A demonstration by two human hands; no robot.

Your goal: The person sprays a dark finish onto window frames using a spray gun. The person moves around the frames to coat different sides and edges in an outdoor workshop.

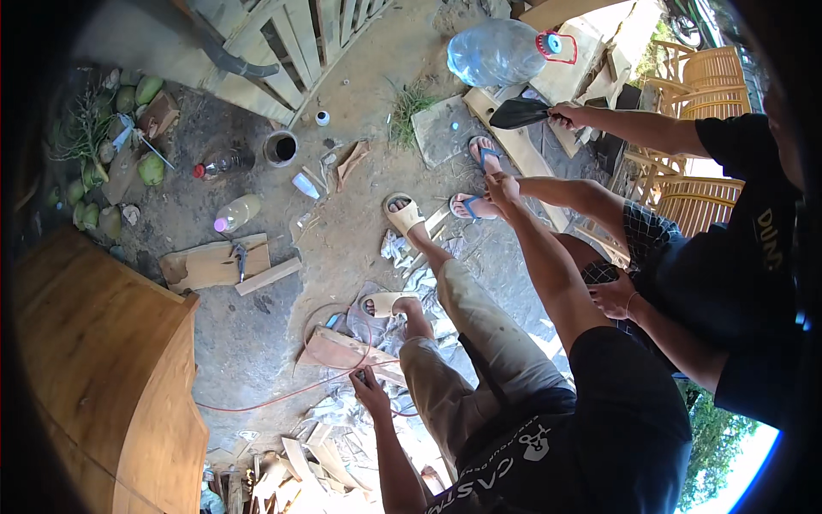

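Note:
My left hand [372, 396] is closed round a small dark object [360, 375] whose kind I cannot make out. It is held above a board [330, 349] and a thin red hose [282, 399] on the ground. My right hand [503, 188] is stretched out to the far right, its fingers drawn together beside another person's blue flip-flops [467, 206]; whatever they hold, if anything, is hidden. The other person's hand [567, 116] holds a black, flat, fan-shaped thing [518, 113]. That person's second hand [612, 296] rests by their knee.
A curved wooden furniture piece [111, 360] stands at the left. Pliers-like tool [240, 259] lies on a board [201, 264], near bottles [238, 212] and a can [280, 148]. A large water bottle [495, 53] lies at the back; rattan chairs [698, 201] stand right. Wood scraps [321, 458] litter the front.

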